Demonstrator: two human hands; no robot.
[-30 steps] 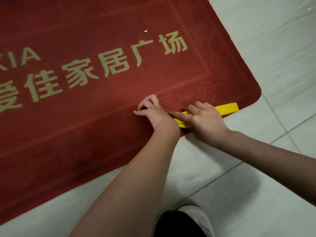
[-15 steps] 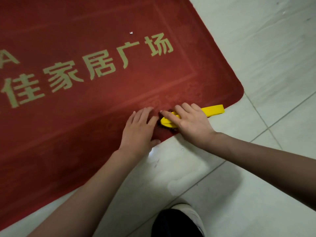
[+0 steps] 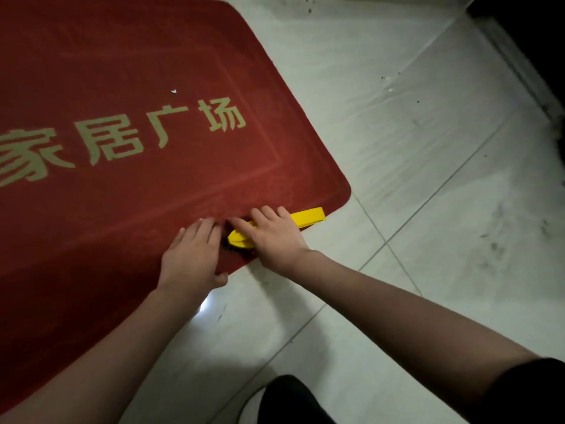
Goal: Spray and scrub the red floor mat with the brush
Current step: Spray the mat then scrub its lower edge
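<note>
**Flattening your left hand to pin the mat while the brush is working its near edge**

The mat (image 3: 91, 240) is lying flat on the tiled floor (image 3: 412, 185), its rounded near corner pointing right. The brush (image 3: 307, 216) is sitting on the mat's near edge, just left of that corner, with its yellow handle sticking out to the right. It is staying in much the same spot it was in a second ago, so you are scrubbing this one patch and not travelling along the mat.

Your right hand (image 3: 275, 240) is lying over the brush head and grasping it. The fingers are draping over the far side and the forefinger is reaching along the top. The thumb is hidden, so how firmly you are clamping it cannot be told.

The real change is in your left hand (image 3: 189, 258). A second ago it was bunched up beside the brush with its fingers curled. Now it is lying released and flat on the mat, fingers straight and touching the brush head, thumb hooking at the mat's edge. To my eye you are bracing the mat so it is not creeping or curling under the strokes, which should let you press harder.

Farther out, the gold lettering (image 3: 165, 130) and a white speck (image 3: 173, 91) above it are looking untouched. Most of the mat is probably still waiting for its scrub. No sprayer is showing anywhere in view.
</note>
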